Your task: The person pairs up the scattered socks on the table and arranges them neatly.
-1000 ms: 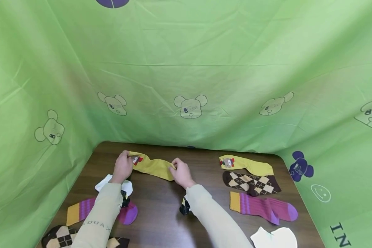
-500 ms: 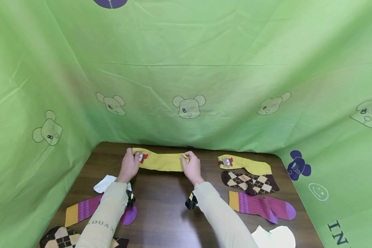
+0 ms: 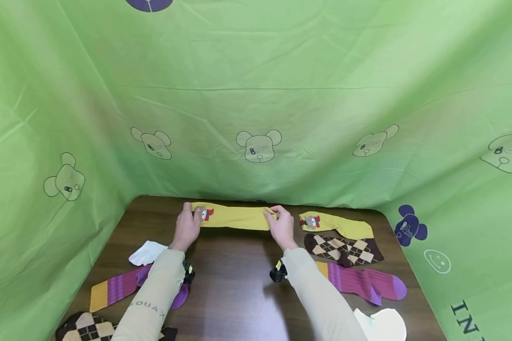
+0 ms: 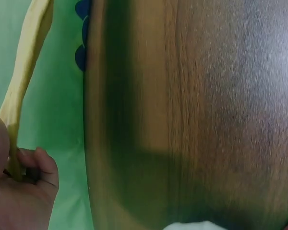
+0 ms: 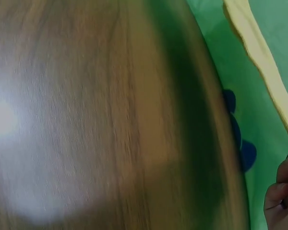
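A yellow sock (image 3: 236, 218) with a cartoon animal patch is stretched sideways between both hands near the table's far edge. My left hand (image 3: 189, 227) pinches its patched end, and my right hand (image 3: 281, 227) pinches the other end between thumb and fingers. In the left wrist view the sock (image 4: 24, 81) rises as a narrow band from the thumb and curled fingers, held above the wooden table. The right wrist view shows the sock (image 5: 264, 57) edge-on, running down to the fingers (image 5: 278, 194).
At right lie a matching yellow sock (image 3: 354, 229), a brown argyle sock (image 3: 360, 253), a purple striped sock (image 3: 358, 282) and a white sock (image 3: 388, 324). At left are white (image 3: 147, 252), purple striped (image 3: 121, 287) and argyle (image 3: 85, 329) socks. A green curtain (image 3: 256, 104) surrounds the table.
Both hands have moved right with the yellow sock, the right hand also going up and away. The sock has gone from sagging and slanted to taut and nearly level.
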### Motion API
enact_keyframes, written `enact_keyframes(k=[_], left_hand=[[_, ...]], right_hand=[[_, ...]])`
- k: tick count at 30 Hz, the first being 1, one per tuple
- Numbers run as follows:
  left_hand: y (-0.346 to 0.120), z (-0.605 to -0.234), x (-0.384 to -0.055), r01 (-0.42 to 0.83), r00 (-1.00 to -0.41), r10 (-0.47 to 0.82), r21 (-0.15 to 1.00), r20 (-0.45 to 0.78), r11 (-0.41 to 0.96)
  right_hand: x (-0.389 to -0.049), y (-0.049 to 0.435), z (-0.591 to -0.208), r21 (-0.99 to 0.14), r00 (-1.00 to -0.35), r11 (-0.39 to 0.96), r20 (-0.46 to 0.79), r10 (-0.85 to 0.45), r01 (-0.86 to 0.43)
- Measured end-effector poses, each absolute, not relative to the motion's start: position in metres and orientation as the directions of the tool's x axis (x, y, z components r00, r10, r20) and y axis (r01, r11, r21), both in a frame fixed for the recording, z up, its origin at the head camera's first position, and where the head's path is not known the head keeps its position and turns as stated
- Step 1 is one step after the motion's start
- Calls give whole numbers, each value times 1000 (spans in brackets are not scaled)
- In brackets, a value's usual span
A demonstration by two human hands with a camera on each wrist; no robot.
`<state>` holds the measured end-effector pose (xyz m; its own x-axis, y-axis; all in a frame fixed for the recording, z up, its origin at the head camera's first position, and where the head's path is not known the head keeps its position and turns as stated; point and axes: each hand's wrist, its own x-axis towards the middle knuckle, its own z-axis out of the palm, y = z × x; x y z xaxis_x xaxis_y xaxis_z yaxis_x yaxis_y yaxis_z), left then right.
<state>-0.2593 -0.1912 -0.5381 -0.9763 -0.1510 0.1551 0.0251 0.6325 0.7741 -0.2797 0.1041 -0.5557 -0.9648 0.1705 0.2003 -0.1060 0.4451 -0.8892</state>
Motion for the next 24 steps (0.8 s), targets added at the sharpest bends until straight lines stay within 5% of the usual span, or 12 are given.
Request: enact_keyframes(k=[13, 24], left_hand=[[-175, -540, -261, 49, -963, -175, 775, 204, 630], [-170, -543, -260, 45, -998, -7, 812, 60, 582]], right_hand=[[-282, 135, -554, -903, -961, 423, 177, 214, -72], [-280, 154, -559, -887, -963, 461, 159, 220, -41]])
